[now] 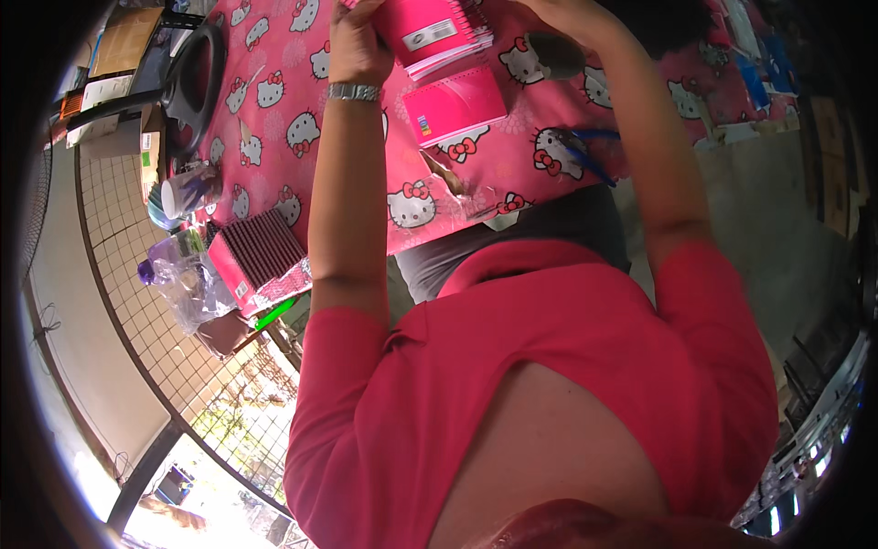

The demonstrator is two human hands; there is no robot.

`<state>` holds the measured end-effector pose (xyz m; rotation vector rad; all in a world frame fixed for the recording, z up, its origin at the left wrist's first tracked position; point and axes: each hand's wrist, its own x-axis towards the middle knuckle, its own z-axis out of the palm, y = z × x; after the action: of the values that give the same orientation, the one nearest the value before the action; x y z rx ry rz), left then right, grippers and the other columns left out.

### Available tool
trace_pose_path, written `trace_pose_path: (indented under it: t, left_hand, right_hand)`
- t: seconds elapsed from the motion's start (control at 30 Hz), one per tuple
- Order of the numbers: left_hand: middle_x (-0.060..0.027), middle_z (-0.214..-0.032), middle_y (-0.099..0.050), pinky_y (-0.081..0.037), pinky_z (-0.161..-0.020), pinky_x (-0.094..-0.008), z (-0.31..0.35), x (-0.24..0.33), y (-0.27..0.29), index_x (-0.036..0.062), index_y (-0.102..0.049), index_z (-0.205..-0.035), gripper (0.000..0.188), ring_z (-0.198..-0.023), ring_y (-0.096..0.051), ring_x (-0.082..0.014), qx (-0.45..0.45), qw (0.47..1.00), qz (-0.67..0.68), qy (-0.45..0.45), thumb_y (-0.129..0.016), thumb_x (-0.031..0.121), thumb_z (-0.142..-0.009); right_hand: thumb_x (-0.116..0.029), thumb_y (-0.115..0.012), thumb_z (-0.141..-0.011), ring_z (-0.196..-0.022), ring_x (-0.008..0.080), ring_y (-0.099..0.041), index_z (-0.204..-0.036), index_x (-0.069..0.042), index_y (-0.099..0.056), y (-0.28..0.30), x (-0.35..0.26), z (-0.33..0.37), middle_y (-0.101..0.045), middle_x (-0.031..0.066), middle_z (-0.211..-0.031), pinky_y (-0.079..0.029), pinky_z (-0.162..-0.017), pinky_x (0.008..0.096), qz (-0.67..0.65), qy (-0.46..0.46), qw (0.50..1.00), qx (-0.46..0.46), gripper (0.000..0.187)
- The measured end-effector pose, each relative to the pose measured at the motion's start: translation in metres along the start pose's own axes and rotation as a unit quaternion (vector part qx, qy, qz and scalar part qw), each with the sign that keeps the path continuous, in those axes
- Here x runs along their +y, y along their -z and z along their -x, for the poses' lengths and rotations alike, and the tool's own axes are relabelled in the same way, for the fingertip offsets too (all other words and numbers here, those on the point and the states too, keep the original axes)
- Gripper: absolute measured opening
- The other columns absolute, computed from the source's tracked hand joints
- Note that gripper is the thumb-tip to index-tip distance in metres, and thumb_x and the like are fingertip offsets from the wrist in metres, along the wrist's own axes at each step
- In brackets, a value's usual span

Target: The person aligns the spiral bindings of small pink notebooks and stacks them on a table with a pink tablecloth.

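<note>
Against the right side of the left hand (364,44) sits a pink spiral notebook (428,33), toward the far part of the table (512,167), coil facing right; its cut-off top hides which axis is longer. A second pink notebook (457,106) lies flat, nearer the near edge, long axis roughly parallel to it, right of that hand. The right hand (554,9) is farther right. Both hands' fingers run out of view, so I cannot tell their grip.
</note>
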<state>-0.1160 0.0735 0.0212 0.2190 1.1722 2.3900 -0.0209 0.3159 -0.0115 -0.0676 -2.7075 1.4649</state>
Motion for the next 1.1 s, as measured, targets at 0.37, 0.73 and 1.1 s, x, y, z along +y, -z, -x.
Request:
trace_pose_path:
  t: [0.37,0.73,1.1]
  left_hand:
    - [-0.0063,-0.107,-0.067,-0.054,-0.084,-0.0304,-0.004,-0.030,-0.022,0.0051,-0.055,-0.123,0.050,-0.097,-0.065,-0.0179,-0.048,0.981,-0.165,-0.093,-0.060,-0.014,-0.077]
    - [-0.0070,-0.102,-0.066,-0.055,-0.068,-0.0263,-0.016,-0.058,-0.010,0.0033,-0.048,-0.127,0.053,-0.086,-0.067,-0.0169,-0.002,0.978,-0.167,-0.127,-0.063,-0.012,-0.078]
    - [-0.0090,-0.114,-0.063,-0.058,-0.081,-0.0308,-0.006,-0.063,0.016,0.0041,-0.038,-0.134,0.061,-0.099,-0.065,-0.0183,-0.079,0.939,-0.225,-0.248,-0.064,-0.015,-0.083]
  right_hand:
    - [-0.008,-0.058,-0.089,-0.108,0.0194,-0.058,-0.142,-0.005,-0.040,-0.015,-0.021,-0.037,-0.059,0.0122,-0.123,-0.051,-0.087,0.0333,-0.110,0.093,0.989,-0.032,0.056]
    - [-0.009,-0.071,-0.074,-0.109,0.0274,-0.059,-0.143,-0.004,-0.035,-0.028,0.004,-0.042,-0.056,0.0133,-0.127,-0.049,-0.092,0.0357,-0.122,0.189,0.974,0.026,0.077]
    - [-0.013,-0.074,-0.082,-0.109,0.0270,-0.061,-0.126,0.002,-0.052,-0.029,-0.025,-0.044,-0.063,0.0188,-0.115,-0.048,-0.093,0.0386,0.053,0.184,0.980,-0.058,0.052]
